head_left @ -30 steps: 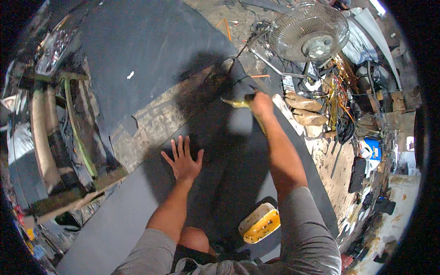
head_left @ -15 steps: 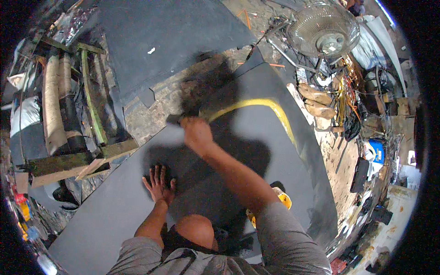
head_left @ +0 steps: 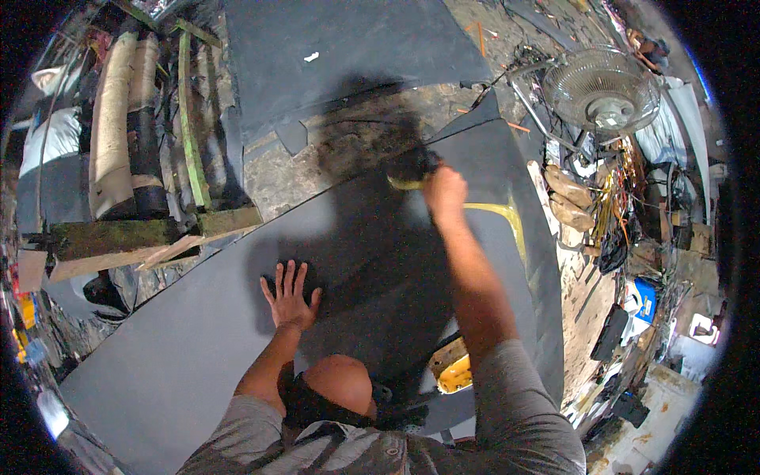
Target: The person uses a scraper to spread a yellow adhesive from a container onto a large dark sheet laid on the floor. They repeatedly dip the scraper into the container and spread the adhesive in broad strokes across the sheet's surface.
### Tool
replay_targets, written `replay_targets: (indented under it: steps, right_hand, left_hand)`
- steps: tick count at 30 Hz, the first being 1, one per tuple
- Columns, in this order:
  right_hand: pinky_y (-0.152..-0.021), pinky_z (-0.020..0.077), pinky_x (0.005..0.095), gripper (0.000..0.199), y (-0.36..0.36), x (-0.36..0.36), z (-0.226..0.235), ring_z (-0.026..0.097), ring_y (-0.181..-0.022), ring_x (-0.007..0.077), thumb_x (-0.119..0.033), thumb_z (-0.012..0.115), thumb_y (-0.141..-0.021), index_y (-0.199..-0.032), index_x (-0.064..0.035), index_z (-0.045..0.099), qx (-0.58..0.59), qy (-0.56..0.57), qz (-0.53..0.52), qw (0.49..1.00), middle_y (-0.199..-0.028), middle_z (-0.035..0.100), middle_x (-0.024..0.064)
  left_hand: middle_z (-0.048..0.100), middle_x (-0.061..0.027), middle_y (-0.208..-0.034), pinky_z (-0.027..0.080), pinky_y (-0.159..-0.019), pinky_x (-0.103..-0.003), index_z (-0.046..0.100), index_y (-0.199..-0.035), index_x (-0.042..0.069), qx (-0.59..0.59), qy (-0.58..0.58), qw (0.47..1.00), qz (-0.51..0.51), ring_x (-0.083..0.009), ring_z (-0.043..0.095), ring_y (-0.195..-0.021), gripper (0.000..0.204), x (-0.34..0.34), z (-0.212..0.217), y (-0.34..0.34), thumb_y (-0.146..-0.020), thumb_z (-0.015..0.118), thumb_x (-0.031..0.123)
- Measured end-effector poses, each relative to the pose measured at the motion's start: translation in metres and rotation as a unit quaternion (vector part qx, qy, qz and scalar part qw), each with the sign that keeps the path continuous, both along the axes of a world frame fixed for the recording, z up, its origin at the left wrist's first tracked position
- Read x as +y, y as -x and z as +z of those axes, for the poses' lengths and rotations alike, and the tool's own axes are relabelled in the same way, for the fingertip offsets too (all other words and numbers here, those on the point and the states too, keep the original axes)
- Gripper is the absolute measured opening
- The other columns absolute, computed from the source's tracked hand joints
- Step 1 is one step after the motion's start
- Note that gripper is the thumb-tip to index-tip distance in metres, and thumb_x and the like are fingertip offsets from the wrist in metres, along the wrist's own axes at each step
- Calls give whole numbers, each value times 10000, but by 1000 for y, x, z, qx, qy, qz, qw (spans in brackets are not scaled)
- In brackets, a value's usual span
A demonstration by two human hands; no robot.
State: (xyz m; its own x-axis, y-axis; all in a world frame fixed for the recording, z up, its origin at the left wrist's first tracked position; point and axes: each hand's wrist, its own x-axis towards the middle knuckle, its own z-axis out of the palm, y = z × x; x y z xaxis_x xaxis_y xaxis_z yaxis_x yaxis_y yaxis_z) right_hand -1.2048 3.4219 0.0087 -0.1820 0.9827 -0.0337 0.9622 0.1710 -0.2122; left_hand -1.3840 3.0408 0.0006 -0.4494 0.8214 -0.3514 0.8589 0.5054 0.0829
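Observation:
A large dark grey sheet lies spread beneath my arms. My left hand rests flat on it, fingers spread, holding nothing. Farther forward and to the right, my right hand is closed around a small dark tool; its kind cannot be made out. A wet-looking yellow band curves over the far right part of the sheet, and a yellow streak shows just left of my right hand. Close to my right arm stands a cut-open yellow container, partly hidden by the arm.
Another dark sheet lies beyond, across a strip of bare ground. To the left, a wooden frame holds rolls of material. A fan stands at the far right, near brown shoe-shaped pieces and tangled strips. A board borders the sheet.
My right hand has swept to the right with the dark tool, from the sheet's far left edge toward the curved yellow band. My left hand stays flat on the sheet. The view has shifted slightly.

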Motion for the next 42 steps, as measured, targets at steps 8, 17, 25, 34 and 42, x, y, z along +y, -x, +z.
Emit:
replay_targets:
  steps: [8, 17, 25, 34, 42]
  right_hand:
    - [-808, 522, 458, 222, 164, -174, 50, 675, -915, 336, -114, 629, -761, -976, -67, 660, 43, 104, 266, 957, -951, 697, 146]
    - [-885, 512, 478, 305, 68, -77, 54, 634, -1020, 366, -88, 558, -845, -1134, -66, 650, 10, 102, 111, 989, -1040, 679, 165]
    - [-1188, 139, 593, 399, -20, -18, 48, 463, -1343, 219, -133, 578, -819, -1071, -403, 730, -149, 89, 491, 854, -1280, 646, -119]
    - [-1208, 189, 498, 585, -237, 53, 77, 476, -1348, 278, 29, 503, -776, -1086, -401, 752, -116, 193, 208, 952, -1329, 636, 58]
    - [-1091, 409, 400, 618, -417, -40, 63, 581, -1218, 292, 133, 452, -650, -1047, -214, 775, -50, 213, 59, 974, -1196, 702, 56]
  left_hand:
    - [267, -32, -1622, -31, -1194, -629, 325, -1547, 251, 4, -76, 997, -13, -274, 160, -1518, 667, -3, -2, 3, -971, 418, 573]
    - [235, -13, -1634, -95, -1183, -620, 280, -1563, 263, 5, -53, 999, -7, -233, 102, -1530, 677, -4, -1, 1, -972, 408, 567]
    - [235, -5, -1634, -59, -1206, -574, 313, -1552, 226, 50, -90, 994, -34, -222, 106, -1531, 648, -5, -13, 0, -986, 431, 518]
    - [240, -23, -1629, -18, -1216, -553, 319, -1547, 185, 105, -106, 988, -46, -233, 148, -1523, 637, -5, -14, -8, -992, 463, 464]
    - [223, -20, -1633, 81, -1201, -586, 290, -1556, 180, 135, -149, 977, -70, -257, 152, -1522, 589, -2, -25, -16, -1035, 414, 425]
